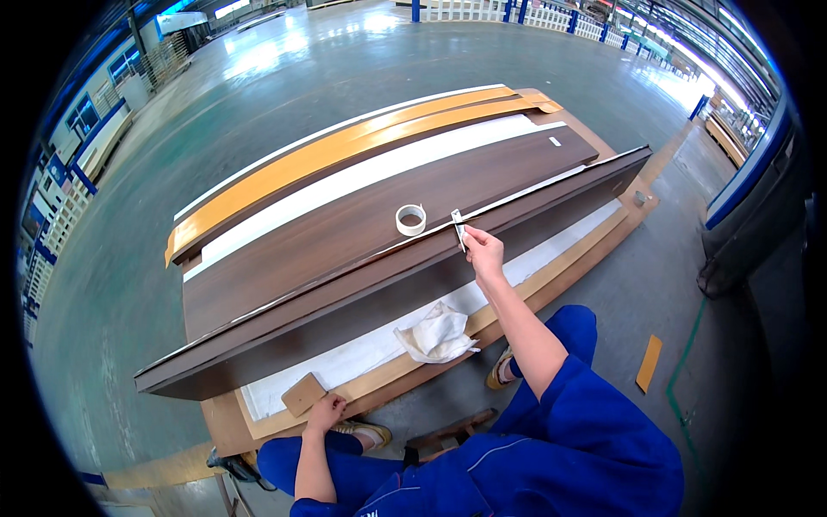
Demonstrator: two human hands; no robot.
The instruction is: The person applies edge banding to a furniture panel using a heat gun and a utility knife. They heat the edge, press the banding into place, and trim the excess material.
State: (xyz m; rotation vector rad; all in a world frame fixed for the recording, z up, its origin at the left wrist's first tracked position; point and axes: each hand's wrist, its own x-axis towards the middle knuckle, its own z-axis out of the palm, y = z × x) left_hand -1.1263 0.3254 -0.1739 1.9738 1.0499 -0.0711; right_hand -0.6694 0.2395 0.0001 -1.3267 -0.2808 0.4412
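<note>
My right hand pinches a slim silver-white strip-shaped tool against the top edge of a long dark brown panel. The tool's exact kind is too small to tell. The panel stands on its edge and runs diagonally across the work surface. Just beyond it, a roll of whitish tape rests on a flat brown board. Low on the near side, my left hand lies at the table's rim with loosely bent fingers, holding nothing visible. Beside it is a small brown square block.
A crumpled white cloth lies on the near rim of the wooden table. Farther back are orange-covered strips and white strips. An orange piece lies on the floor at right, near a dark covered object.
</note>
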